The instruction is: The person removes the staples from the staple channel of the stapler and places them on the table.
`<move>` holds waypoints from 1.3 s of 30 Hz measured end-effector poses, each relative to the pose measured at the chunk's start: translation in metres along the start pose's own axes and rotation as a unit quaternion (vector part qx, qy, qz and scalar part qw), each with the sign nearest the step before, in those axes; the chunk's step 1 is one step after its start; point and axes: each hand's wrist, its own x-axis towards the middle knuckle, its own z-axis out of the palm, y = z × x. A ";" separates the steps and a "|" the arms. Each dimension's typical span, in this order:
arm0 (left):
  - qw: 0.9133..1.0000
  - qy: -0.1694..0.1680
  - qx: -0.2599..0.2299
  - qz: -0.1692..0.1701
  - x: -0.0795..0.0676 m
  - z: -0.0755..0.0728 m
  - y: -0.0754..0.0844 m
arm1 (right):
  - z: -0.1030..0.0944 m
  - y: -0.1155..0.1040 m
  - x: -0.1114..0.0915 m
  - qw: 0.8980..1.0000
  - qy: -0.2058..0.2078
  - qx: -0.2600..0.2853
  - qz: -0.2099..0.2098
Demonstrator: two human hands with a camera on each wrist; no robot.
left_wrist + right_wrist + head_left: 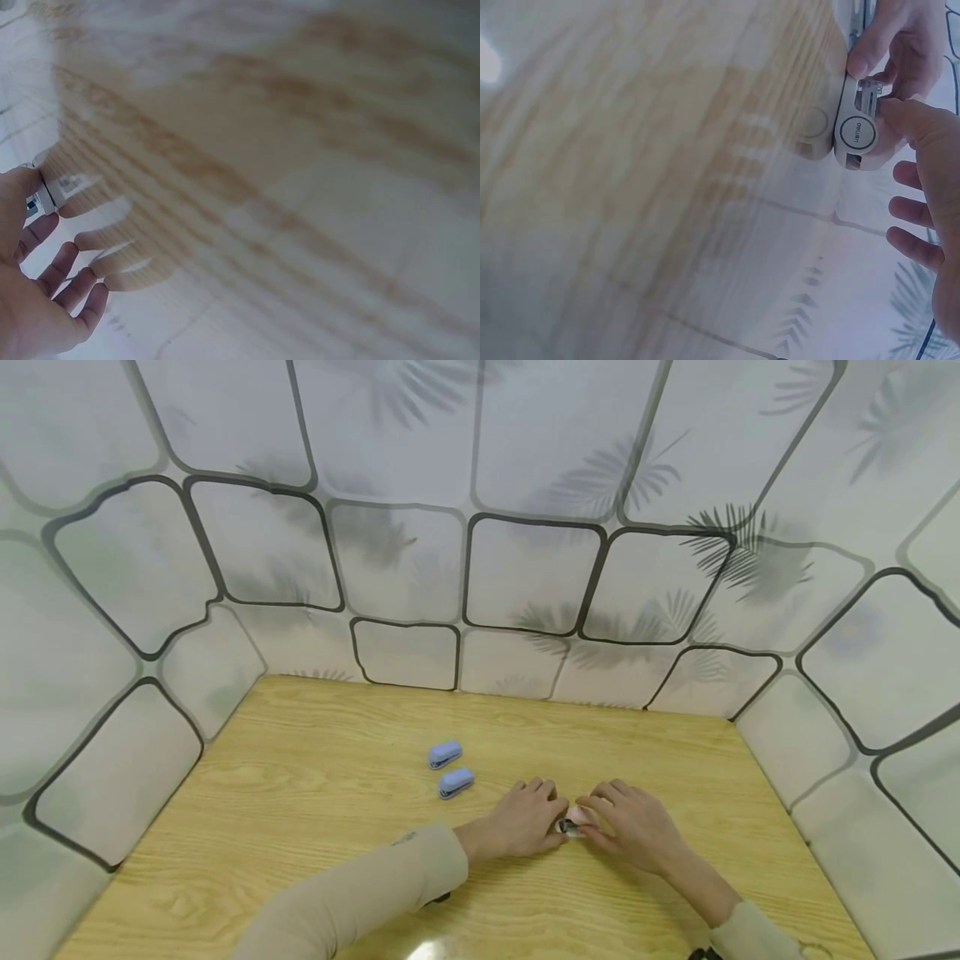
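Observation:
A small pale pink and white stapler [582,818] lies low over the table between both hands, its top raised and its metal staple channel [868,97] exposed. My left hand [527,818] pinches one end of it between thumb and forefinger. From the other side, my right hand [636,827] grips the raised top with thumb and forefinger, near the round badge [859,133]. In the left wrist view, only a part of the stapler [49,196] shows past the left fingertips. The other right-hand fingers are held off the stapler.
Two blue mini staplers, one [446,754] behind the other [456,783], lie on the wooden table [315,785] beyond the left forearm. Patterned panels [405,652] stand along the back and both sides of the table.

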 end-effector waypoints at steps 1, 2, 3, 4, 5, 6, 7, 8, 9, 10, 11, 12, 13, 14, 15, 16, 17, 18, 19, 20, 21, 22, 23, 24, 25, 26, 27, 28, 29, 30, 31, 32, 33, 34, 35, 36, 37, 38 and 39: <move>1.000 -0.001 -0.001 -0.001 0.000 0.000 0.000 | -0.001 0.000 0.000 1.000 0.003 -0.001 -0.001; 1.000 -0.002 -0.002 -0.003 0.000 0.000 0.000 | -0.001 0.001 0.001 1.000 0.005 -0.002 -0.001; 1.000 -0.003 -0.003 -0.004 0.000 -0.001 0.000 | -0.002 0.001 0.001 1.000 0.007 -0.002 -0.002; 1.000 -0.004 -0.003 -0.006 0.000 -0.001 0.000 | -0.002 0.001 0.001 1.000 0.007 -0.002 0.000; 1.000 -0.005 -0.002 -0.006 0.000 -0.001 0.000 | -0.003 0.001 0.000 1.000 0.007 -0.002 0.002; 1.000 -0.005 -0.002 -0.007 0.000 0.000 0.000 | -0.003 0.002 0.000 1.000 0.007 -0.003 0.004; 1.000 -0.005 -0.001 -0.007 0.000 0.000 0.000 | -0.003 0.002 0.000 1.000 0.007 -0.004 0.006; 1.000 -0.005 0.000 -0.006 0.001 0.000 -0.001 | -0.004 0.003 -0.001 1.000 0.006 -0.004 0.007; 1.000 -0.004 0.002 -0.006 0.001 0.000 -0.001 | -0.005 0.003 -0.001 1.000 0.007 -0.004 0.008; 1.000 -0.004 0.003 -0.005 0.001 0.000 -0.001 | -0.005 0.004 -0.001 1.000 0.007 -0.005 0.009; 1.000 -0.003 0.005 -0.004 0.001 0.000 -0.001 | -0.006 0.004 -0.002 1.000 0.009 -0.005 0.008; 1.000 -0.002 0.004 -0.004 0.000 0.000 -0.001 | -0.007 0.005 -0.002 1.000 0.010 -0.006 0.008; 1.000 -0.003 0.005 -0.003 0.000 0.000 -0.001 | -0.008 0.006 -0.002 1.000 0.011 -0.006 0.008; 1.000 -0.003 0.004 -0.003 0.000 -0.001 -0.001 | -0.009 0.006 -0.003 1.000 0.012 -0.007 0.009; 1.000 -0.003 0.002 -0.003 0.000 -0.001 -0.001 | -0.010 0.007 -0.003 1.000 0.013 -0.008 0.009; 1.000 -0.004 0.000 -0.003 0.000 -0.002 0.000 | -0.011 0.008 -0.004 1.000 0.013 -0.008 0.010; 1.000 -0.005 -0.001 -0.003 0.000 -0.003 0.000 | -0.011 0.008 -0.004 1.000 0.013 -0.009 0.011; 1.000 -0.006 -0.003 -0.003 0.000 -0.004 0.000 | -0.012 0.009 -0.005 1.000 0.014 -0.009 0.012; 1.000 -0.007 -0.004 -0.004 -0.001 -0.004 0.000 | -0.012 0.010 -0.005 1.000 0.014 -0.010 0.014; 1.000 -0.008 -0.006 -0.004 -0.001 -0.005 0.000 | -0.013 0.010 -0.006 1.000 0.015 -0.011 0.015; 1.000 -0.008 -0.007 -0.005 -0.001 -0.005 0.001 | -0.013 0.011 -0.007 1.000 0.016 -0.013 0.016; 1.000 -0.009 -0.006 -0.006 -0.001 -0.006 0.001 | -0.013 0.011 -0.007 1.000 0.017 -0.014 0.018; 1.000 -0.008 -0.005 -0.006 -0.001 -0.005 0.001 | -0.014 0.012 -0.008 1.000 0.018 -0.016 0.019; 1.000 -0.008 -0.005 -0.006 -0.001 -0.005 0.001 | -0.014 0.012 -0.009 0.999 0.019 -0.019 0.020; 1.000 -0.007 -0.004 -0.006 -0.001 -0.005 0.001 | -0.015 0.013 -0.010 0.999 0.019 -0.022 0.021; 1.000 -0.007 -0.004 -0.005 -0.001 -0.005 0.002 | -0.015 0.014 -0.011 0.999 0.018 -0.026 0.022; 1.000 -0.007 -0.003 -0.005 -0.001 -0.004 0.002 | -0.016 0.015 -0.012 0.999 0.018 -0.030 0.022; 1.000 -0.006 -0.003 -0.003 -0.002 -0.004 0.002 | -0.017 0.016 -0.013 0.999 0.017 -0.033 0.023; 1.000 -0.005 -0.004 -0.002 -0.002 -0.004 0.002 | -0.017 0.017 -0.014 0.999 0.016 -0.037 0.024; 1.000 -0.005 -0.005 -0.001 -0.002 -0.003 0.002 | -0.018 0.018 -0.016 0.999 0.016 -0.040 0.025; 1.000 -0.003 -0.004 0.001 -0.002 -0.003 0.002 | -0.019 0.019 -0.017 0.999 0.015 -0.042 0.027; 1.000 -0.002 -0.004 0.002 -0.002 -0.002 0.002 | -0.019 0.020 -0.019 0.999 0.014 -0.044 0.029; 1.000 0.000 -0.003 0.004 -0.002 -0.002 0.002 | -0.019 0.021 -0.020 0.998 0.013 -0.045 0.031; 1.000 0.001 -0.004 0.005 -0.002 -0.002 0.002 | -0.020 0.022 -0.022 0.998 0.012 -0.045 0.034; 1.000 0.003 -0.003 0.006 -0.002 -0.001 0.002 | -0.020 0.023 -0.023 0.998 0.011 -0.045 0.035; 1.000 0.003 -0.003 0.007 -0.002 -0.001 0.001 | -0.020 0.024 -0.024 0.998 0.010 -0.045 0.036; 1.000 0.003 -0.005 0.009 -0.003 -0.001 0.001 | -0.019 0.025 -0.025 0.998 0.008 -0.045 0.036; 1.000 0.001 -0.008 0.010 -0.003 -0.001 0.001 | -0.019 0.026 -0.025 0.998 0.008 -0.044 0.037; 1.000 -0.001 -0.011 0.011 -0.003 -0.001 0.001 | -0.019 0.026 -0.026 0.998 0.008 -0.044 0.036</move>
